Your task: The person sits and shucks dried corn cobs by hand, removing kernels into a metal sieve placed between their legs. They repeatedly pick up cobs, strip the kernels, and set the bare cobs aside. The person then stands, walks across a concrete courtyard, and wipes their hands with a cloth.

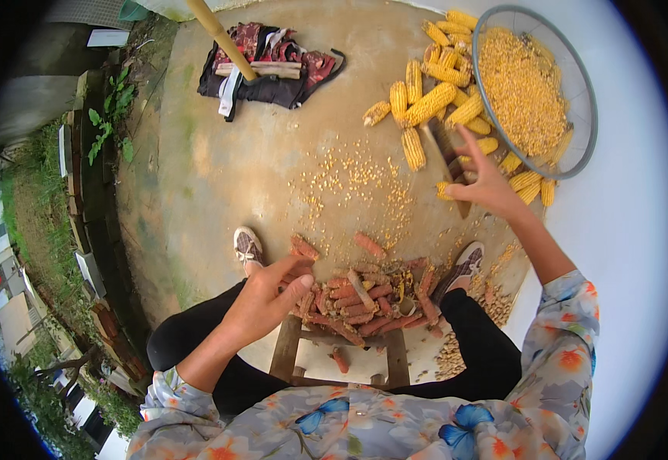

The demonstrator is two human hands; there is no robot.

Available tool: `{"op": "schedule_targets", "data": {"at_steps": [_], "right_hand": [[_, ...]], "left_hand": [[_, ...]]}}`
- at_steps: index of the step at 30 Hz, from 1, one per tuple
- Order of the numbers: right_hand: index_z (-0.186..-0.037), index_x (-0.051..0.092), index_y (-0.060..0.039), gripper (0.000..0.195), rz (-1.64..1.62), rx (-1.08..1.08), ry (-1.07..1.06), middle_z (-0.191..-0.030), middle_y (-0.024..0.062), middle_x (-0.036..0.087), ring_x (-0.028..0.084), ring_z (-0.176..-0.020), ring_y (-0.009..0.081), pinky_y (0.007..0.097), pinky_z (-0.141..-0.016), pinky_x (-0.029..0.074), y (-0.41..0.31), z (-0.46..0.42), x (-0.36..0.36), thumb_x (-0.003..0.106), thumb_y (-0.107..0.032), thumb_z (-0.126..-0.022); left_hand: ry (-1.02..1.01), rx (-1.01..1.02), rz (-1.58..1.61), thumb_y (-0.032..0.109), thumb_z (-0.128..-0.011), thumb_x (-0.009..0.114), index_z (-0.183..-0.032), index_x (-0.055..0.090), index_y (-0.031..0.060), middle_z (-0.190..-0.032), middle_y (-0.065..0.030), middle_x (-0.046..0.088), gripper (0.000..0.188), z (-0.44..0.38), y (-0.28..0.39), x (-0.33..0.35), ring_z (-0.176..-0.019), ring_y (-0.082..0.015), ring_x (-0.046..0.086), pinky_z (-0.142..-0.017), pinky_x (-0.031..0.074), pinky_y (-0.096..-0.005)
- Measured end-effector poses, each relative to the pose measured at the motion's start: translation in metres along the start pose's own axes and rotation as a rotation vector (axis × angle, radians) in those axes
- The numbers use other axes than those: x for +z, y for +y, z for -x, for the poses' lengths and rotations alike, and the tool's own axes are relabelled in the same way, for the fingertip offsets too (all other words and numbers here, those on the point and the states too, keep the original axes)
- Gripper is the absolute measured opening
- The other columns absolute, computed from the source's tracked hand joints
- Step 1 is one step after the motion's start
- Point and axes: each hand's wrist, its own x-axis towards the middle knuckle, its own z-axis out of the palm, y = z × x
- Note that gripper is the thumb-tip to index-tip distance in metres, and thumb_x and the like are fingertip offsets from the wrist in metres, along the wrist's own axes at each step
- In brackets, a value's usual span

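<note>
My right hand (486,187) is at the near edge of the yellow corn ears (430,104). Its thumb lies across a long, narrow brown tool (442,146), perhaps wooden, with a ridged upper face; the other fingers reach along its far side, with the index finger stretched out. Over the left side of a heap of stripped reddish corn cobs (363,302) hovers my left hand (271,293). Nothing shows in it; the thumb stands apart from its half-curled fingers. Loose kernels (351,178) lie scattered on the concrete floor beyond the heap.
A round grey-rimmed basket (593,109) holds shelled kernels by the white wall. A bamboo pole (222,37) stands over folded dark and red cloth (265,92). Between my knees is a wooden stool frame (284,351). Small brown nuts or pods (452,359) lie near my right leg.
</note>
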Motion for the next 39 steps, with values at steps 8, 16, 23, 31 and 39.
{"op": "schedule_targets", "data": {"at_steps": [8,16,23,31,39], "right_hand": [[-0.149,0.003,-0.0174,0.108,-0.324,0.365,-0.387,-0.140,0.0277,0.033,0.052,-0.112,0.0313,0.0410,-0.091,0.045,-0.072,-0.018,0.013,0.077,-0.022,-0.071],[-0.149,0.004,-0.0126,0.110,-0.447,0.228,-0.212,-0.134,0.0186,0.038,0.047,-0.118,0.0284,0.0407,-0.089,0.047,-0.157,0.096,0.049,0.077,-0.007,-0.067],[-0.149,0.005,-0.0111,0.112,-0.322,0.292,-0.175,-0.128,0.0170,0.041,0.051,-0.112,0.0286,0.0402,-0.087,0.047,-0.257,0.191,0.064,0.078,-0.004,-0.065],[-0.149,0.004,-0.0130,0.104,-0.254,0.344,-0.592,-0.135,0.0216,0.037,0.052,-0.114,0.0302,0.0418,-0.089,0.046,-0.467,0.200,0.167,0.074,-0.010,-0.073],[-0.149,0.006,-0.0140,0.105,0.166,-0.013,-0.895,-0.142,0.0282,0.028,0.041,-0.126,0.0389,0.0457,-0.095,0.042,-0.662,0.226,0.352,0.077,-0.022,-0.073]], "left_hand": [[-0.111,0.152,0.060,0.027,-0.095,0.051,-0.113,0.054,-0.0050,-0.095,-0.0138,0.064,0.037,-0.045,0.006,-0.019,-0.090,-0.0186,0.062,-0.081,0.049,-0.0306],[0.122,0.017,0.714,0.029,-0.094,0.053,-0.113,0.056,-0.0032,-0.096,-0.0124,0.063,0.037,-0.066,-0.081,-0.010,-0.090,-0.0172,0.061,-0.078,0.050,-0.0298],[0.164,-0.165,0.747,0.036,-0.093,0.053,-0.119,0.055,0.0004,-0.100,-0.0091,0.065,0.044,0.078,-0.063,0.004,-0.091,-0.0165,0.062,-0.076,0.051,-0.0305],[0.261,0.181,1.153,0.041,-0.095,0.050,-0.124,0.050,0.0027,-0.101,-0.0051,0.064,0.048,0.286,0.046,-0.078,-0.090,-0.0128,0.062,-0.075,0.049,-0.0252],[0.651,0.571,1.425,0.048,-0.092,0.051,-0.148,0.007,0.0079,-0.151,-0.0147,0.017,0.081,0.477,0.069,-0.203,-0.139,-0.0297,0.022,-0.108,0.027,-0.0469]]}}
